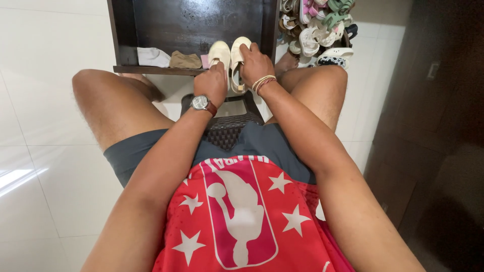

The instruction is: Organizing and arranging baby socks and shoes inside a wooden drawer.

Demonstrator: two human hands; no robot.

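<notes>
Two cream slip-on shoes stand side by side at the front edge of a dark wooden shelf. My left hand, with a wristwatch on its wrist, grips the heel of the left shoe. My right hand, wearing thread bracelets, holds the right shoe from above. Both shoes point into the shelf. I sit on a dark woven stool with my knees spread on either side.
A white cloth and a tan cloth lie on the shelf left of the shoes. A heap of sandals and slippers sits to the right of the shelf. White tiled floor lies around, with a dark wooden door at right.
</notes>
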